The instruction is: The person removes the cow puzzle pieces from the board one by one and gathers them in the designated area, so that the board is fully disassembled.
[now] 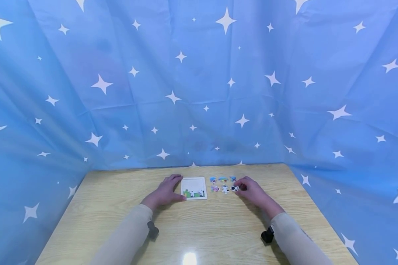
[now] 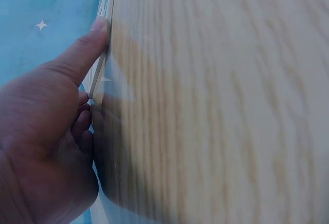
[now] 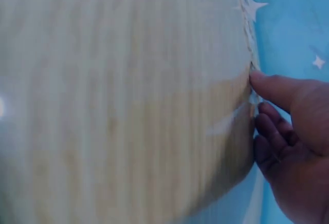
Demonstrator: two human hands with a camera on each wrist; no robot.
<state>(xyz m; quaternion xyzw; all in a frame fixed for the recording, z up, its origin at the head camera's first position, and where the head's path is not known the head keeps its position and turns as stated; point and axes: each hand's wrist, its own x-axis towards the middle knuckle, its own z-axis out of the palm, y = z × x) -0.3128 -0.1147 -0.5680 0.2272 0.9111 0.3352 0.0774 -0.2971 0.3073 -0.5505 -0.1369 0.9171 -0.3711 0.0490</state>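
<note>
A small square puzzle board point(image 1: 193, 183) with a white rim lies flat on the table. Its lower part shows a green strip with a white animal; the upper part is plain white. My left hand point(image 1: 167, 190) holds the board along its left side, thumb at the near corner and fingers at the far one. To the right of the board, two short rows of loose puzzle pieces point(image 1: 225, 189) lie on the wood. With thumb and fingers my right hand point(image 1: 253, 191) pinches a black-and-white puzzle piece point(image 1: 234, 188) at the near right end, partly hidden by the fingertips.
The wooden table point(image 1: 199, 228) runs toward me, with a bright light reflection near its front. A blue curtain point(image 1: 199, 73) with white stars hangs behind the table and along both sides. Each sleeved wrist wears a small black camera point(image 1: 267, 235).
</note>
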